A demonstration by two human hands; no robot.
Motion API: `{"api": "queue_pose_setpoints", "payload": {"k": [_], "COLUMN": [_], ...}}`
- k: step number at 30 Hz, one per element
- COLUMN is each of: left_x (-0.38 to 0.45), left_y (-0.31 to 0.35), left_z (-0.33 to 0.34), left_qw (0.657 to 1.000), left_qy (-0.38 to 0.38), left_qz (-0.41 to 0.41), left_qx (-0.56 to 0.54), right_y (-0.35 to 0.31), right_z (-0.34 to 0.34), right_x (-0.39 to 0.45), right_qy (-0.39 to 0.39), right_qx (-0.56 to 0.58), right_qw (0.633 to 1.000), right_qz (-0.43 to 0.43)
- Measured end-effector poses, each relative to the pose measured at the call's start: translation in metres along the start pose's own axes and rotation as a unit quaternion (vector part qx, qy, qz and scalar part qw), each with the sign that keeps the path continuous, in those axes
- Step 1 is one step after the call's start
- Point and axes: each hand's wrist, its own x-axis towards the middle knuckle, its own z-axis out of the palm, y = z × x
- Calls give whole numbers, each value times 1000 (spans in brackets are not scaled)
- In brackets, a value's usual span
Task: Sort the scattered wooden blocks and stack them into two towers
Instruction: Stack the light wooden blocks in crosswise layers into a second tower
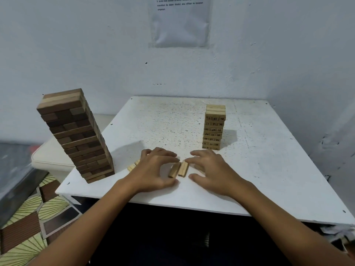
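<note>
A tall tower of dark brown blocks (76,135) stands at the table's left front corner. A shorter tower of pale numbered blocks (213,127) stands at the right middle. Two pale blocks (178,169) lie side by side on the white table (259,160) between my hands. My left hand (155,169) hovers left of them, fingers curved over them, fingertips near their far ends. From the right, my right hand (209,169) reaches its fingertips to the same ends. More pale blocks (133,166) peek out beneath the left hand, and another (198,167) under the right.
The table sits in a corner of white walls, with a paper sheet (179,22) taped above. A white cushion (51,156) and patterned floor (28,217) lie to the left, below the table's edge.
</note>
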Motion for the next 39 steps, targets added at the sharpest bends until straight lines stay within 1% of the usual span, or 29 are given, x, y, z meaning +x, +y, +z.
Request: {"api": "queue_pose_setpoints", "payload": {"k": [2,3,7,10,13,15,19,23,27,31,35,39], "left_x": [0,0,1,0,0,2,6,10,13,12,11,11], "left_y": [-3,-4,-5,-4,-2,0,3,4,8,14,16,15], "left_z": [-3,-4,-3,1,3,2,0,-1,-1,-1,2,5], "left_qw": [1000,999,999,1000,999,999,997,994,991,989,989,989], "left_qy": [-29,-38,-25,-15,-8,-15,-44,-60,-72,-55,-37,-22], "left_qz": [6,11,15,14,10,10,21,4,-27,-32,-36,-33], "left_qx": [-1,0,-15,-24,-31,-34,-58,-87,-111,-130,-141,-142], "right_y": [-4,-6,-6,-5,1,10,27,37,38,35,30,28], "right_z": [5,7,10,7,-3,-12,-31,-34,-29,-21,-11,-2], "right_x": [5,8,12,8,3,1,-3,-3,-2,-2,-2,-2], "right_qy": [-38,-46,-21,-21,-28,-40,-90,-121,-103,-82,-43,-10], "right_qx": [-23,-30,-3,40,93,92,91,89,81,82,114,119], "right_qw": [999,998,999,998,995,995,992,989,991,993,993,993], "right_qz": [-19,-27,-42,-53,-28,-12,14,4,-8,-4,-2,-16]}}
